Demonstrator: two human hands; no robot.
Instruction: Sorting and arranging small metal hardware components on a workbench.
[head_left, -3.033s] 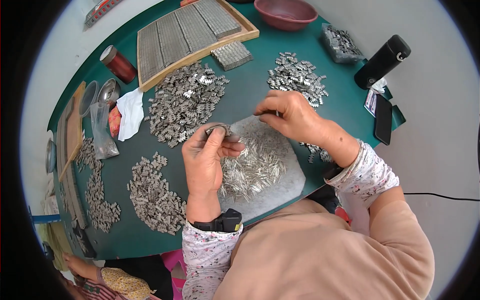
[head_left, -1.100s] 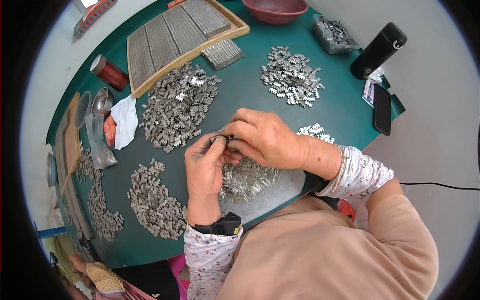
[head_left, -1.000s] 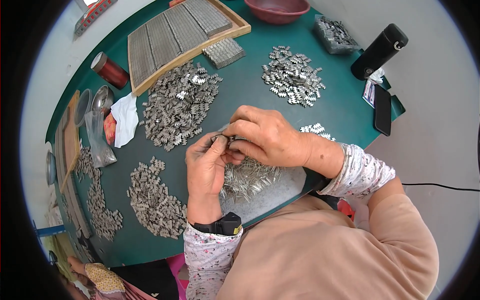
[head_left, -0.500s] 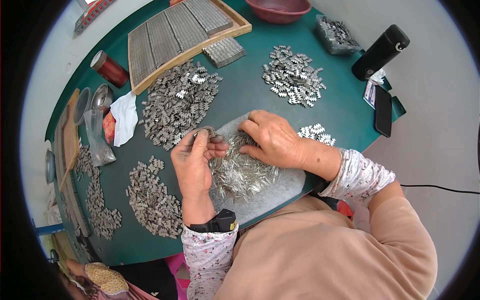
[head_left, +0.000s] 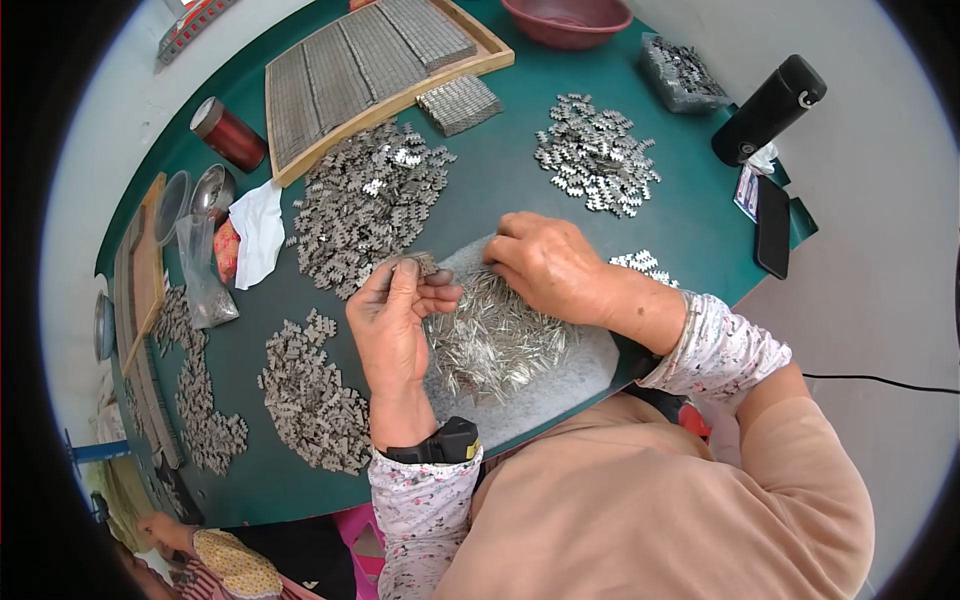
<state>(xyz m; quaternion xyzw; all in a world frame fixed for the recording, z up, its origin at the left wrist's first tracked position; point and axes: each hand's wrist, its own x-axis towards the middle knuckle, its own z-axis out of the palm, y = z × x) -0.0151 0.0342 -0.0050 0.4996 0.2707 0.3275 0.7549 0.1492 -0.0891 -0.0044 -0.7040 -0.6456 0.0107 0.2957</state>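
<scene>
My left hand [head_left: 392, 325] is closed, gripping a small toothed metal piece [head_left: 427, 264] between thumb and fingers. Just to its right, my right hand [head_left: 555, 268] has thumb and fingertips pressed together; anything in that pinch is too small or hidden to make out. Beneath both hands, a heap of thin shiny metal pins [head_left: 500, 345] rests on a grey felt-like mat [head_left: 575, 385]. Toothed metal pieces lie close by: a large pile [head_left: 370, 205] beyond my left hand, another pile [head_left: 315, 400] to its left, and a few pieces [head_left: 645, 266] beside my right forearm.
A wooden tray [head_left: 400, 90] of metal strips stands at the back, a metal block [head_left: 460, 104] beside it. Around the green table [head_left: 490, 180] are a red can [head_left: 228, 135], white tissue [head_left: 258, 235], maroon basin [head_left: 568, 25], black bottle [head_left: 770, 110] and phone [head_left: 772, 228]. Another person's sleeve [head_left: 235, 565] shows lower left.
My right hand's thumb and fingers have come together and risen slightly off the pins. My left hand keeps its hold on the metal piece. The whole view has shifted a little.
</scene>
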